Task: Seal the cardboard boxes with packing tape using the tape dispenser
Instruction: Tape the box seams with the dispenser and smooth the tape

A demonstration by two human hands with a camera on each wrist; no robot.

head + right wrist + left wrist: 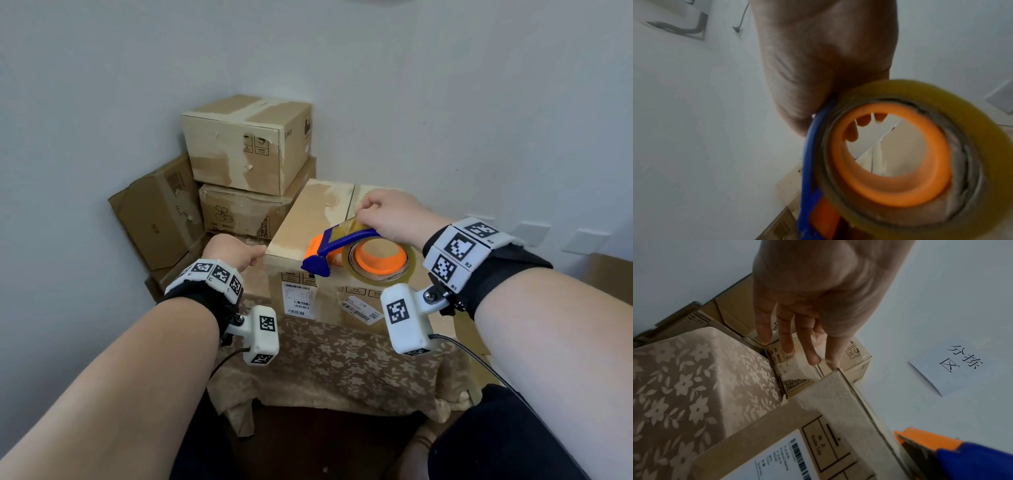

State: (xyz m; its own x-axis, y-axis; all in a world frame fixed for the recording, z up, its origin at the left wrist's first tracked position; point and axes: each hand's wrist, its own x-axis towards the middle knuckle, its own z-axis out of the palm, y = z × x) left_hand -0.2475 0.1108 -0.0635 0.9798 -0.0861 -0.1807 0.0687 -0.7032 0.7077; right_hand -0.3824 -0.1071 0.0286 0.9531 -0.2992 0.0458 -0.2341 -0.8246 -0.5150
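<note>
The blue and orange plastic tape dispenser (346, 250) is gripped by the curled right hand (394, 216), above the brown cardboard box (308, 219). The left hand (807, 305), fingers straight and spread, is held just left of that box, holding nothing.

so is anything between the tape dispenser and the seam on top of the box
Nothing visible. The right hand grips the tape dispenser just above the front of the box, and the centre seam runs bare to the far edge. The left hand is off to the box's left.

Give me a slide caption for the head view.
Right hand holds tape dispenser over box; left hand at its corner.
</note>
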